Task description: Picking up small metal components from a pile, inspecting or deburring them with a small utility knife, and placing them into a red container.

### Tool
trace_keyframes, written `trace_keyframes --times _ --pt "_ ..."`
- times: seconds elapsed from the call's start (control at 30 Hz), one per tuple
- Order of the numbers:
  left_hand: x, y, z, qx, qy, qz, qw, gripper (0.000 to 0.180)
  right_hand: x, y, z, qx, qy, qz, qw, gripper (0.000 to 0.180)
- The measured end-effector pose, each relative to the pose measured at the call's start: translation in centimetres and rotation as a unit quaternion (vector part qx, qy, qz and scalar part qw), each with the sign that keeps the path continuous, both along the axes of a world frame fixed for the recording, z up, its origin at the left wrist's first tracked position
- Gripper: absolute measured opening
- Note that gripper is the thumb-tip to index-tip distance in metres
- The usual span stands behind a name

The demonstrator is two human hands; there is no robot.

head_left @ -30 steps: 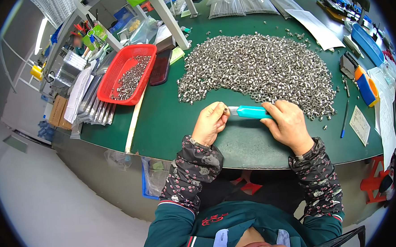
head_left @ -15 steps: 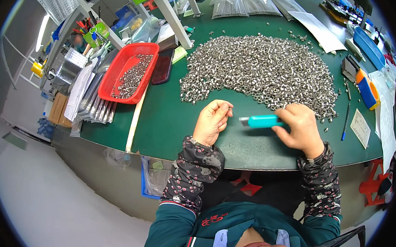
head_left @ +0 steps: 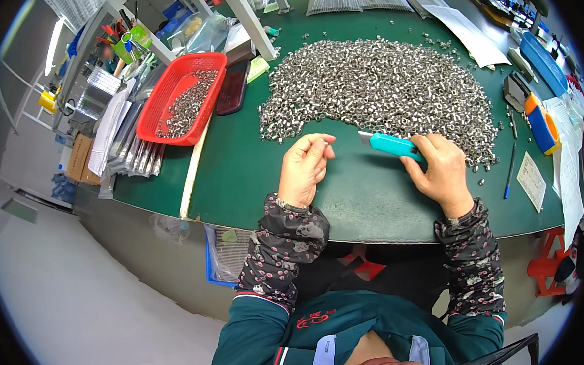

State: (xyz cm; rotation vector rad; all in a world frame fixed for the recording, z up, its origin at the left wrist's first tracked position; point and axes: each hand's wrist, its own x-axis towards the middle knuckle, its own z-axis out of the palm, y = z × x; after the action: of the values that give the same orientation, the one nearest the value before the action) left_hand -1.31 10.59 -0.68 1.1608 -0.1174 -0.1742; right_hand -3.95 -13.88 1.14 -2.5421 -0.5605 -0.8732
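The right hand (head_left: 440, 175) grips a turquoise utility knife (head_left: 390, 143), blade end pointing left toward the left hand (head_left: 302, 170), whose fingers are curled with thumb and forefinger pressed together; whether they pinch a small piece I cannot tell. Both hover over the green counter (head_left: 346, 199) just below the heap of small metal parts (head_left: 379, 88). It looks like a trimming step, one part at a time; the next move would call for bringing blade and fingertips together carefully
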Motion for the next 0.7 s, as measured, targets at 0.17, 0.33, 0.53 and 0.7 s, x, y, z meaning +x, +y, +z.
trace_keyframes --times 0.17,0.33,0.53,0.7 --pt "-0.08 0.09 0.15 -0.041 0.011 -0.009 0.999 0.022 -0.27 0.37 0.27 -0.002 0.005 0.018 1.0 0.024" --pt "-0.2 0.21 0.05 -0.083 0.032 -0.052 0.995 0.023 -0.35 0.56 -0.06 0.006 0.011 0.03 0.999 0.025" --pt "0.07 0.23 -0.65 -0.1 0.042 -0.052 0.993 0.017 -0.4 0.65 0.01 0.01 0.01 0.029 0.999 0.024" --pt "0.22 0.34 -0.55 -0.111 0.047 -0.084 0.989 0.017 -0.37 0.75 0.03 0.011 0.018 0.033 0.999 0.023"
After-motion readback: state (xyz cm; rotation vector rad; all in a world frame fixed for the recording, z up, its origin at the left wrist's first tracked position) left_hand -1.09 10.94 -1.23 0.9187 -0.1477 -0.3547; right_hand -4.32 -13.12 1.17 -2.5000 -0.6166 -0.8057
